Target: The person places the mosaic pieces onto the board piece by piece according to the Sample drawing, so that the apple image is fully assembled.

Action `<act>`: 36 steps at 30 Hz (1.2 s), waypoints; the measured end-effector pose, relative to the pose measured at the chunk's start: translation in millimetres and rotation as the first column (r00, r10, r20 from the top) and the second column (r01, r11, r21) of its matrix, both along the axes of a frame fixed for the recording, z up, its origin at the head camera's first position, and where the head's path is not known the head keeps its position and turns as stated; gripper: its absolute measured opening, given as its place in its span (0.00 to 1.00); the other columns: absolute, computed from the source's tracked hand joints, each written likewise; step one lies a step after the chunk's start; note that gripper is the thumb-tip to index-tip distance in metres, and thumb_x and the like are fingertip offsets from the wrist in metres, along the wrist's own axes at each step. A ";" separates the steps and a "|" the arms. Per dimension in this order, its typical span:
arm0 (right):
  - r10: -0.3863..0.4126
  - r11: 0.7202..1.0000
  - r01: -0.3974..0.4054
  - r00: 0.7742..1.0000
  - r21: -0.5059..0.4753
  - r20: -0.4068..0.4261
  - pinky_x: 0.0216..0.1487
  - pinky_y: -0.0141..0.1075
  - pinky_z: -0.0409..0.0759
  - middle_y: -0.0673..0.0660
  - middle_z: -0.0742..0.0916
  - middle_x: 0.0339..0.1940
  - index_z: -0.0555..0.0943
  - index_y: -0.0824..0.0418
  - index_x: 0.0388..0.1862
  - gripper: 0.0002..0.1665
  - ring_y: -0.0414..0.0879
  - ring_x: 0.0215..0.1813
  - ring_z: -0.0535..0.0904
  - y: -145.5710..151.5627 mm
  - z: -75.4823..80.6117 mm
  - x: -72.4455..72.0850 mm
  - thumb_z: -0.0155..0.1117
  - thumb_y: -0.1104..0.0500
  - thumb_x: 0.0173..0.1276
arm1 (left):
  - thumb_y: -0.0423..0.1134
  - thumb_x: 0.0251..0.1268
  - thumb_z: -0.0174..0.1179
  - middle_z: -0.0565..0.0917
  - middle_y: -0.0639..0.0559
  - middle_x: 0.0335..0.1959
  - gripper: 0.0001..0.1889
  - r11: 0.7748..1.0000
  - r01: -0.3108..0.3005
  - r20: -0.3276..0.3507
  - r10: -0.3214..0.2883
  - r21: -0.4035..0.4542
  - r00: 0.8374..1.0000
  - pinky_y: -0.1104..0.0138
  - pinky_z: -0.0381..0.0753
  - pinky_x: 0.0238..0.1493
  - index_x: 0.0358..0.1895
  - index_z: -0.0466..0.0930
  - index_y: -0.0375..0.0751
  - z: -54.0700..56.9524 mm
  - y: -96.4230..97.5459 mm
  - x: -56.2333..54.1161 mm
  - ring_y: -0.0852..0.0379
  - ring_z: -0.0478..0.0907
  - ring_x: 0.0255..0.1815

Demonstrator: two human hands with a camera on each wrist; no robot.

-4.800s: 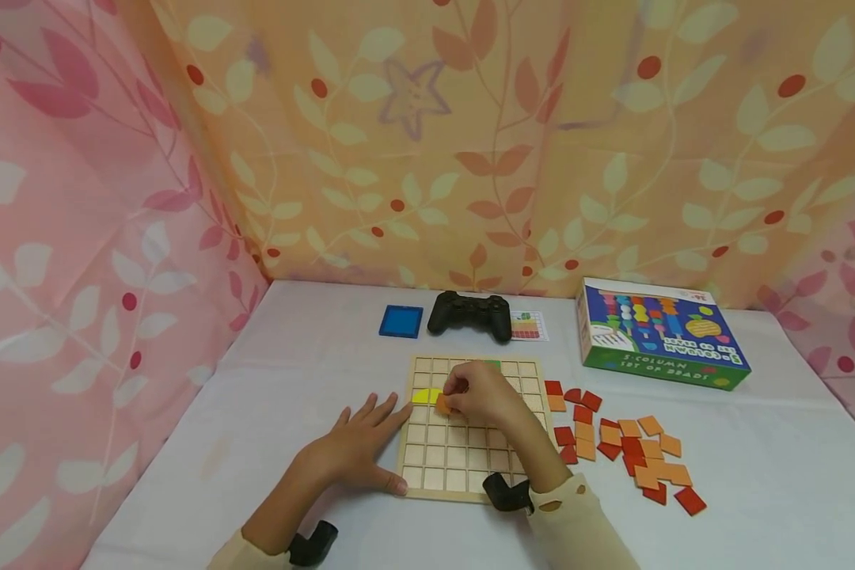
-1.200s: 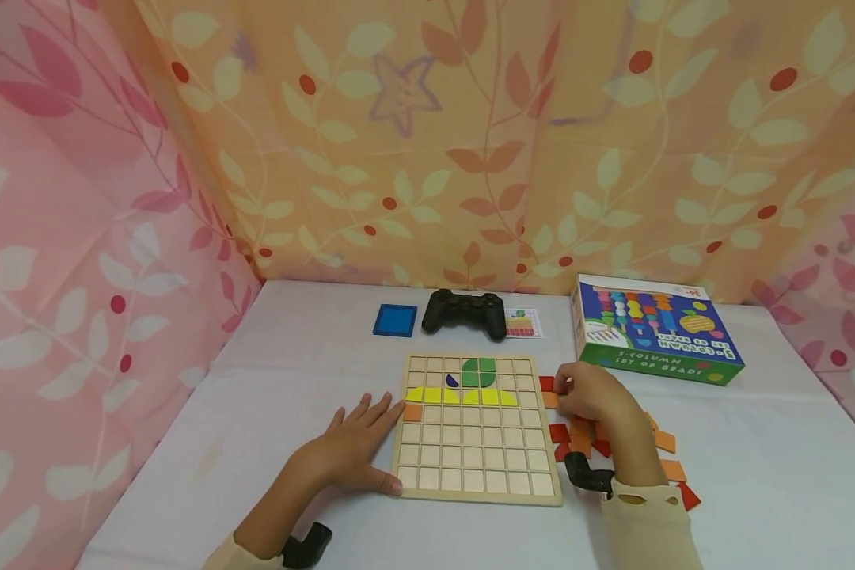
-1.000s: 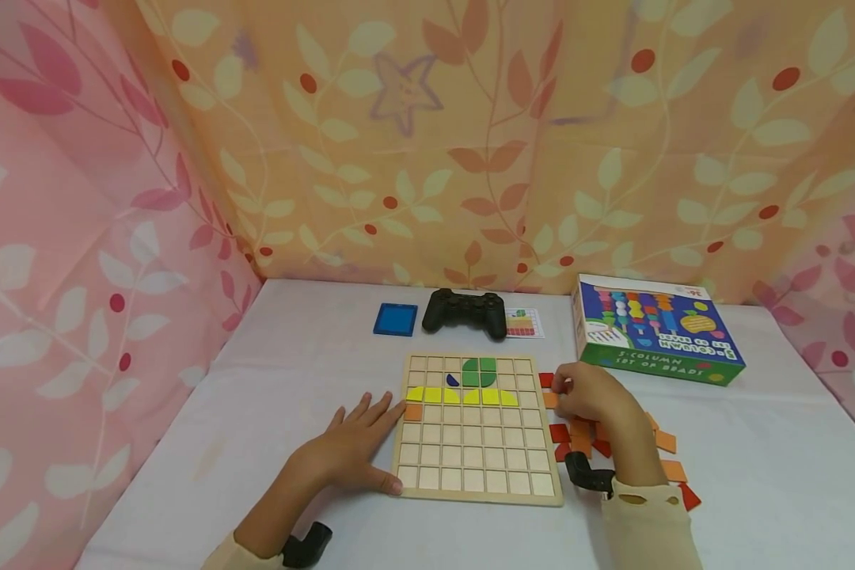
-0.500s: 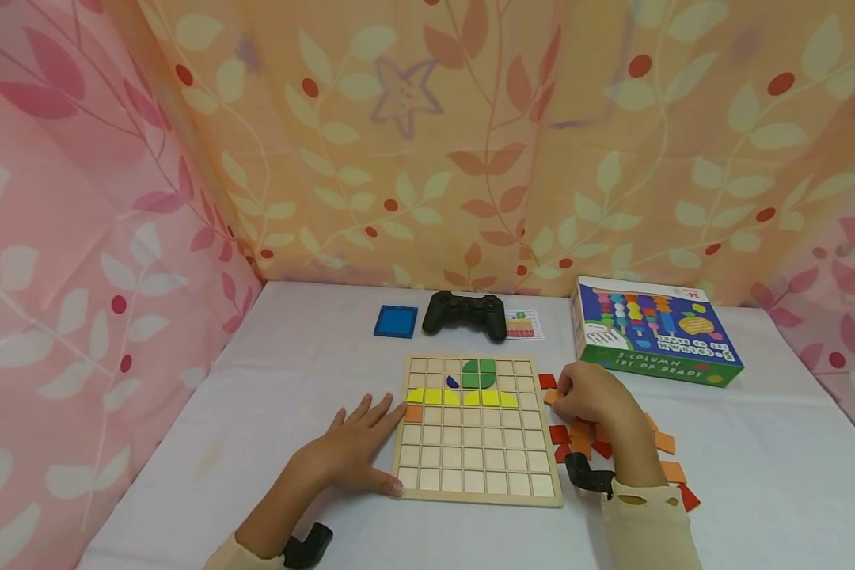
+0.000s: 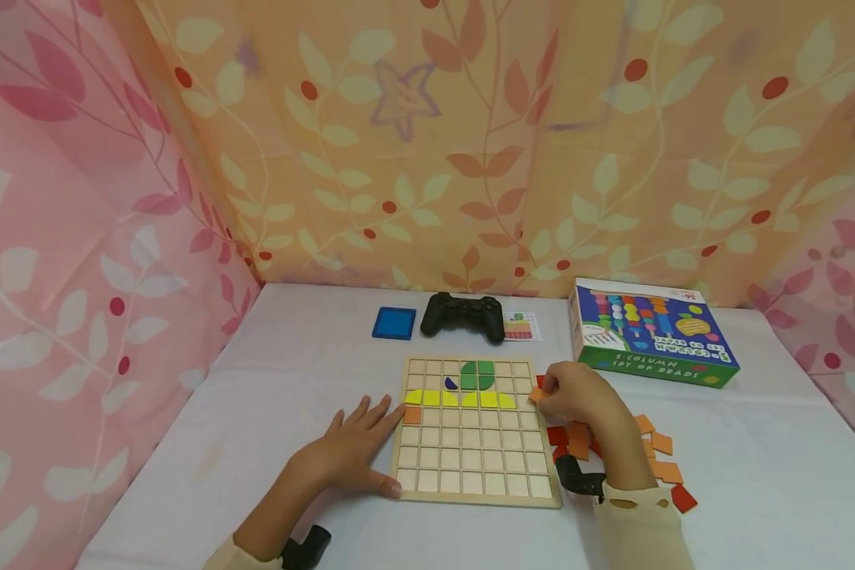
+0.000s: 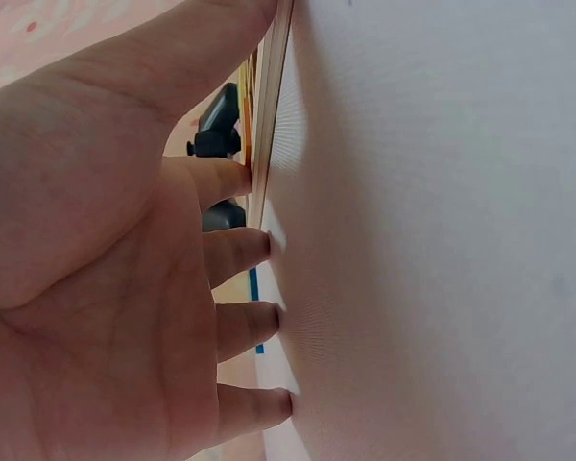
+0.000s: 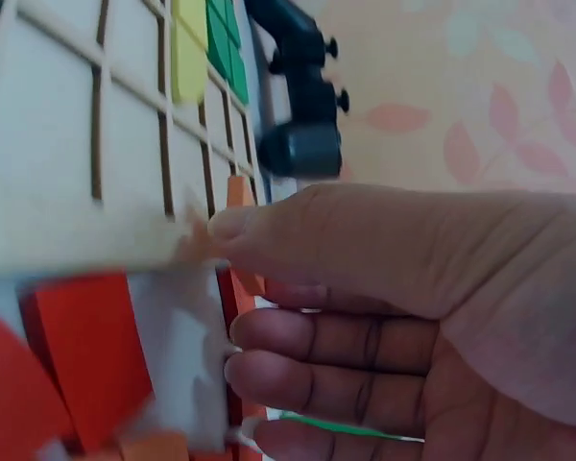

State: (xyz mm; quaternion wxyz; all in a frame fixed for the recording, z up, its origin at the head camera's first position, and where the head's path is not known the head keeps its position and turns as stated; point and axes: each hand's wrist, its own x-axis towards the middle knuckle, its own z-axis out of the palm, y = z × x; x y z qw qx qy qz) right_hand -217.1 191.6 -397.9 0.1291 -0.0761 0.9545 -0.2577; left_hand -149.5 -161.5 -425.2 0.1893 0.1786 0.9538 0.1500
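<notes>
A wooden grid board point(image 5: 480, 459) lies on the white table. In its cells sit a row of yellow pieces point(image 5: 470, 399), several green pieces point(image 5: 477, 375), a small dark blue piece point(image 5: 450, 383) and one orange square tile point(image 5: 412, 416). My left hand point(image 5: 345, 455) rests at the board's left side with fingers spread, thumb and index at its edge. My right hand point(image 5: 577, 394) pinches another orange tile point(image 7: 240, 197) between thumb and fingers at the board's right edge. Red tiles point(image 5: 557, 436) and orange tiles point(image 5: 579, 440) lie right of the board, some hidden behind the right forearm.
Behind the board are a blue square tray point(image 5: 395, 323), a black game controller point(image 5: 463, 317) and a pattern card point(image 5: 522, 327) partly covered by it. A bead-set box point(image 5: 655, 332) stands at the back right. Patterned cloth point(image 5: 470, 142) hangs behind the table.
My right hand went from the board to the loose tiles, gripped an orange tile, and has now brought it left to the board's edge. The left hand stays at the board's left side.
</notes>
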 end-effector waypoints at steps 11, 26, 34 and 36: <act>0.125 0.992 -0.121 0.985 0.036 -0.123 0.35 0.41 0.75 0.51 0.80 0.26 0.82 0.59 0.30 0.09 0.47 0.32 0.74 -66.9 -13.6 1.0 0.76 0.60 0.57 | 0.71 0.40 0.73 0.53 0.45 0.81 0.62 1.000 0.010 -0.023 -0.010 0.001 1.000 0.33 0.44 0.71 0.80 0.55 0.52 -2.8 -1.5 -0.2 0.37 0.41 0.80; 0.257 0.965 -0.260 0.922 0.031 -0.289 0.34 0.39 0.76 0.48 0.80 0.25 0.84 0.59 0.31 0.07 0.44 0.29 0.74 -129.3 -27.2 14.0 0.75 0.59 0.61 | 0.72 0.40 0.72 0.53 0.46 0.81 0.61 1.000 0.014 -0.008 -0.014 -0.010 1.000 0.34 0.45 0.71 0.81 0.55 0.53 0.4 -2.3 -1.4 0.38 0.41 0.80; 0.284 0.957 -0.288 0.913 0.032 -0.292 0.32 0.35 0.75 0.47 0.80 0.25 0.86 0.59 0.33 0.03 0.43 0.29 0.73 -138.7 -30.0 17.8 0.73 0.61 0.62 | 0.72 0.40 0.72 0.53 0.47 0.81 0.62 1.000 0.020 -0.012 -0.020 -0.010 1.000 0.34 0.45 0.71 0.81 0.55 0.54 -1.6 -2.4 -1.8 0.38 0.41 0.81; 0.290 0.956 -0.294 0.914 0.029 -0.283 0.31 0.35 0.73 0.47 0.79 0.24 0.86 0.58 0.33 0.03 0.43 0.29 0.73 -138.6 -30.1 18.5 0.73 0.60 0.62 | 0.72 0.40 0.72 0.53 0.47 0.81 0.62 1.000 0.020 -0.013 -0.020 -0.006 1.000 0.33 0.45 0.71 0.81 0.55 0.54 -2.3 -2.2 -1.9 0.38 0.41 0.80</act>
